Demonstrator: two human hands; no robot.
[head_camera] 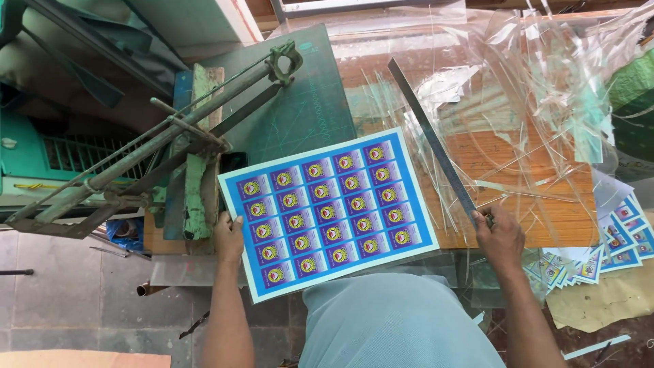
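A large printed sheet (pixel 327 208) with a blue ground and rows of small round emblems lies tilted across the green cutting mat (pixel 310 102). My left hand (pixel 229 235) grips the sheet's left edge. My right hand (pixel 497 232) holds the near end of a long steel ruler (pixel 429 140), which slants up and left over the wooden tabletop, just right of the sheet.
A green lever-arm paper cutter (pixel 184 136) stands at the left, its arm raised. Clear plastic offcuts (pixel 531 82) pile over the wooden tabletop (pixel 545 211) at the right. Cut blue printed pieces (pixel 613 245) lie at the right edge. Tiled floor shows below left.
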